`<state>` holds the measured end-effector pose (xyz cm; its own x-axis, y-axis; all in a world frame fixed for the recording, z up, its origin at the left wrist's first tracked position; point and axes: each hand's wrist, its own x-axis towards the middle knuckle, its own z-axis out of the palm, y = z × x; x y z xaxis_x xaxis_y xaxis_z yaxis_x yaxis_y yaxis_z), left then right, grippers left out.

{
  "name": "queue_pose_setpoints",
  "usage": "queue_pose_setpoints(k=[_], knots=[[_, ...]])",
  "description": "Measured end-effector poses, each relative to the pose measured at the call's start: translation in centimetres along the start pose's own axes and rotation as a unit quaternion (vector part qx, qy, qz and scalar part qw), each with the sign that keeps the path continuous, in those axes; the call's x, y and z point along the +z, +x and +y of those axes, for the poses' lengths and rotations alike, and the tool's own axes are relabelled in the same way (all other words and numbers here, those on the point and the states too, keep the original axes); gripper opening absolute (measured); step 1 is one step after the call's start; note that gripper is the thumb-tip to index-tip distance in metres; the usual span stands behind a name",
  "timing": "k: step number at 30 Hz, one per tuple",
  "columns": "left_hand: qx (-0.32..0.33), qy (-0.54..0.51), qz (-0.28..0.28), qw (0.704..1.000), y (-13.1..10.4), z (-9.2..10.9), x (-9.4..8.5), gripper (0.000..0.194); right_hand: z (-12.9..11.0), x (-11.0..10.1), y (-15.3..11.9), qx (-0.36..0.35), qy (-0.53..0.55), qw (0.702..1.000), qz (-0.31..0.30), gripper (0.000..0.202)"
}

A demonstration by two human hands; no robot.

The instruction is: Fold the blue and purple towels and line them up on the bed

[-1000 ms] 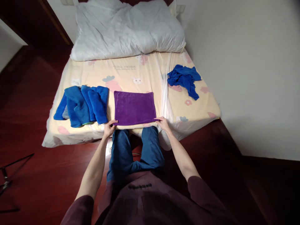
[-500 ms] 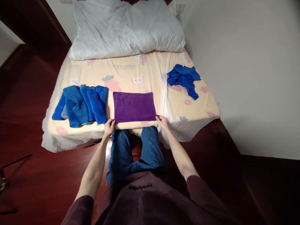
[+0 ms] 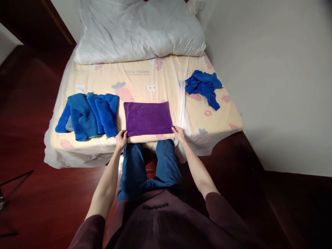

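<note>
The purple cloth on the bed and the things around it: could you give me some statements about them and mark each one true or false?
1. The left hand pinches the near left corner of the flat purple cloth. True.
2. The crumpled blue cloth lies to the right of the purple cloth. True.
3. The right hand touches the crumpled blue cloth. False: it holds the purple cloth's near right corner.
4. The folded blue cloths lie on top of the purple cloth. False: they lie to its left, on the cream patterned bed sheet.
5. The puffy white bedding lies beyond the purple cloth. True.
</note>
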<state>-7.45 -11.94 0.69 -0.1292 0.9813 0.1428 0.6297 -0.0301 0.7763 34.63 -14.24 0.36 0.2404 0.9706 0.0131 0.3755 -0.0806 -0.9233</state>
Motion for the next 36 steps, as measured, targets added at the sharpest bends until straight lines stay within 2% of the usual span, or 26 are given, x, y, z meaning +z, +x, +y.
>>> queue_pose_setpoints(k=[9, 18, 28, 30, 32, 35, 36], knots=[[-0.022, -0.007, 0.018, 1.0, 0.1, 0.3, 0.3, 0.03, 0.6, 0.2, 0.0, 0.005, 0.011, 1.0, 0.011, 0.05], [-0.035, 0.019, -0.011, 0.999, 0.5, 0.6, 0.2, 0.039, 1.2, 0.4, 0.2, 0.003, 0.015, 1.0, 0.024, 0.054], [-0.045, 0.057, 0.013, 0.997, 0.7, 0.5, 0.9, 0.036, 1.0, 0.4, 0.4, 0.023, -0.013, 0.999, 0.023, 0.051], [-0.029, 0.061, 0.013, 0.998, 0.4, 0.9, 0.9, 0.036, 0.4, 0.3, 0.4, 0.028, -0.025, 0.999, 0.026, 0.046], [0.001, 0.081, 0.02, 0.996, -0.6, 1.9, 0.6, 0.04, -0.9, 0.2, -0.1, 0.02, -0.051, 0.997, 0.057, 0.045], [0.061, 0.149, 0.033, 0.987, -3.4, 4.0, 0.1, 0.053, -3.7, -0.1, -2.4, -0.054, -0.154, 0.979, 0.119, 0.053], [0.089, 0.171, 0.023, 0.981, -4.5, 4.8, 0.1, 0.056, -4.6, 0.0, -3.5, -0.091, -0.198, 0.97, 0.112, 0.053]])
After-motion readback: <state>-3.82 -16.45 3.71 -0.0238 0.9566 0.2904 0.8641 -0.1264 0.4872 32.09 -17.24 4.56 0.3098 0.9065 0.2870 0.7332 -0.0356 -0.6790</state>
